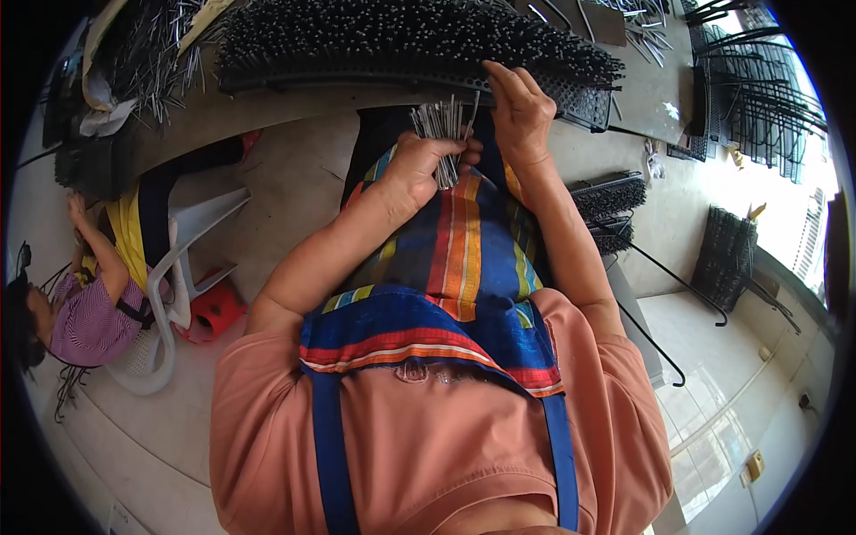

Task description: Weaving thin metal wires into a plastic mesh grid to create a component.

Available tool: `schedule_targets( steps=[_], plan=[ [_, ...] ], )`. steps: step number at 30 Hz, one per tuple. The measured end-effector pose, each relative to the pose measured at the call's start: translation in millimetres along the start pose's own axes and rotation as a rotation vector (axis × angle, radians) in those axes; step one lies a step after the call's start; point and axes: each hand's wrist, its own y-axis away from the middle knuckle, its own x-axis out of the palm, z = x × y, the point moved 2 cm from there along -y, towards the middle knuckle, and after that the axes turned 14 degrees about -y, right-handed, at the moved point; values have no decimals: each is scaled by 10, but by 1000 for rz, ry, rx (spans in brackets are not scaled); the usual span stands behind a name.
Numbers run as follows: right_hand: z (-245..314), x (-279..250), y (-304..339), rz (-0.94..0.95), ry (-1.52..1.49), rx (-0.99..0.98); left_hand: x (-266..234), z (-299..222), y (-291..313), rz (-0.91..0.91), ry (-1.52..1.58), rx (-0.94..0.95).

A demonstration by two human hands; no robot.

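My left hand (419, 165) is closed around a bundle of thin grey metal pins (441, 120) that fan out above the fist. My right hand (519, 111) rests with its fingers on the front edge of a long black perforated board (401, 45) packed with upright pins; whether it pinches a pin I cannot tell. The board lies on a grey table (267, 102) in front of me. A striped, many-coloured apron (455, 259) covers my lap below both hands.
Loose metal pins (147, 62) lie heaped at the table's left end. More black pin boards (611, 201) and black wire racks (749, 89) stand to the right. At the left, another person in a striped top (85, 312) sits by a white plastic chair (174, 276).
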Motion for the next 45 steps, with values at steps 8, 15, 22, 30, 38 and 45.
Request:
schedule_targets(
  steps=[8, 15, 22, 30, 38, 45],
  plan=[
    [46, 56, -122, 86, 88, 0, -47, 16, 29, -7, 16, -11],
    [88, -183, 184, -39, -104, 156, 0, -44, 19, 50, -6, 13],
    [30, -399, 361, 135, -870, 1042, 224, -26, 75, 176, -163, -40],
    [-9, -434, 112, -356, -577, 434, 15, 131, -87, -69, -134, -149],
    [-128, -312, -47, -210, -212, 96, 67, 241, 93, 48, -203, -146],
    [-142, -233, -73, -136, -155, 122, 113, 84, 48, 11, -164, -111]
  ],
)
